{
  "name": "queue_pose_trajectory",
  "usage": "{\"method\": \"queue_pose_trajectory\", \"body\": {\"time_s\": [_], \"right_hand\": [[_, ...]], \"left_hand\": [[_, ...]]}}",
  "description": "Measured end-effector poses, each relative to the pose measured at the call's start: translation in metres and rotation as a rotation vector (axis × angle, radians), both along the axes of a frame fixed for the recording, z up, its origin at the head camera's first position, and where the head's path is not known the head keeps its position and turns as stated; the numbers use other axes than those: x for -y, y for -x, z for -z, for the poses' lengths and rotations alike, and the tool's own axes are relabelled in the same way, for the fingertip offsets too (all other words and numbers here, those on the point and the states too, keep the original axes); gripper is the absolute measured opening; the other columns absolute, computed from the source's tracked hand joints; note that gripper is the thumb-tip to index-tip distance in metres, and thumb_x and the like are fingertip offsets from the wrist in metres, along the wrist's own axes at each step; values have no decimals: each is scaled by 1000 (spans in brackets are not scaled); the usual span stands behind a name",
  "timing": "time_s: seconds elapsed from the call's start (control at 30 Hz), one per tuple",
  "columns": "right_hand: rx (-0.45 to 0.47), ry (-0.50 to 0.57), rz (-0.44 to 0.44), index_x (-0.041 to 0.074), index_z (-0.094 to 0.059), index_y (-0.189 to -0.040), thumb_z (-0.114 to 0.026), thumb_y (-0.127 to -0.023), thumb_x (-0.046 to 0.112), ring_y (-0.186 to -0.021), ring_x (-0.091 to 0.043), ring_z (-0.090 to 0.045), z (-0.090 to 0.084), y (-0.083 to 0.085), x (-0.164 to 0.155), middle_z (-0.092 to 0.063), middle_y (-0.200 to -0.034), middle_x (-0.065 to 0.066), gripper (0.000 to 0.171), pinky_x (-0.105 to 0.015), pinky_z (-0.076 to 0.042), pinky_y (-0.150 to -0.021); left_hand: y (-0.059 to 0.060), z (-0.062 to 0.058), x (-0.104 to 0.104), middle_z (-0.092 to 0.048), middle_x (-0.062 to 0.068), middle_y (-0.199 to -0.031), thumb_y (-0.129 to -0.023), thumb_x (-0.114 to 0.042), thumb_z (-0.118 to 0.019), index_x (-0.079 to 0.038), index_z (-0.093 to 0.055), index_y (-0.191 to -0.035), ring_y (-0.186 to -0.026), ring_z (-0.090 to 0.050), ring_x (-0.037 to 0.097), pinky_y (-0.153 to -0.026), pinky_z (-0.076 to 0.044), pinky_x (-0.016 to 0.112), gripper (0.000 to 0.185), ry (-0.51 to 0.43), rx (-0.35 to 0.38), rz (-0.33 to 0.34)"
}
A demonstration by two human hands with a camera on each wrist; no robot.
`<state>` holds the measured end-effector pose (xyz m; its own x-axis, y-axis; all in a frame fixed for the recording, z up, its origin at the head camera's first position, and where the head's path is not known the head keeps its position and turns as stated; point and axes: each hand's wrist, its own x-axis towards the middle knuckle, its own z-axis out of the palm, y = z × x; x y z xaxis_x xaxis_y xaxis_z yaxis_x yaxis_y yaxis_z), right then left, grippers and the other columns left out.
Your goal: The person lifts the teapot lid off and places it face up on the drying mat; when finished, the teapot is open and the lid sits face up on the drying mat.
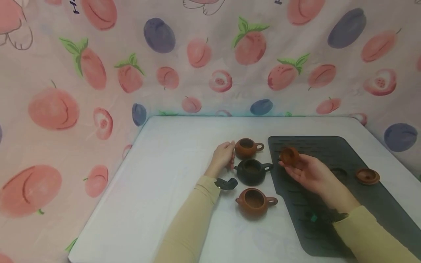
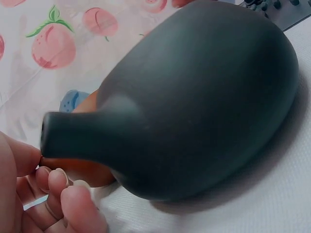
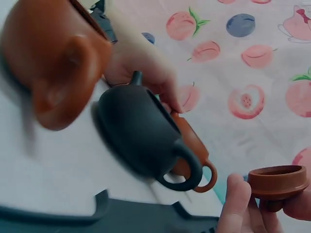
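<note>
Three lidless teapots stand in a column on the white table: a reddish-brown teapot [image 1: 245,148] at the back, a black teapot [image 1: 251,171] in the middle and another brown teapot [image 1: 254,202] in front. At the back teapot's spout, my left hand [image 1: 223,155] pinches with thumb and finger; in the left wrist view the black teapot [image 2: 204,107] hides much of it. Over the dark tray, my right hand [image 1: 310,171] holds a brown teapot lid [image 3: 277,182] in its fingers, hollow side up and knob down.
The dark ridged tray [image 1: 309,233] lies on the right of the white table [image 1: 138,204]. On it are a brown lid [image 1: 367,176] near the right edge and a black lid [image 1: 338,173] partly behind my right wrist. Fruit-patterned cloth [image 1: 210,54] hangs behind and at the sides.
</note>
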<state>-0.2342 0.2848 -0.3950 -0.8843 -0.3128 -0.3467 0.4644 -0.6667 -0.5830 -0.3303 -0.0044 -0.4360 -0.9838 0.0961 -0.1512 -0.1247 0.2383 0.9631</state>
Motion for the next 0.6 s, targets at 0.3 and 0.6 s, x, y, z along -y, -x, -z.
{"method": "queue_pose_trajectory", "body": {"time_s": [0.3,0.6], "right_hand": [[-152,-331,-32,22,-68,-111,-54,-108,36,-101,-20,-71,12,-15,-13,-73,-109,1,21,-33,-54,-88],[-377,-1239,-42,-6,-41,-145,-74,-96,34,-98,-15,-64,18,-27,-10,-61,-122,-14,71,-25,-54,-79]], "left_hand": [[-1,-1,1,-52,4,-64,-109,-39,-47,-3,-57,-89,-44,-52,17,-41,-44,28,43,-2,-2,-1],[-1,1,1,-53,4,-64,-109,-39,-47,-3,-58,-91,-44,-52,16,-41,-44,27,42,0,-13,0]]}}
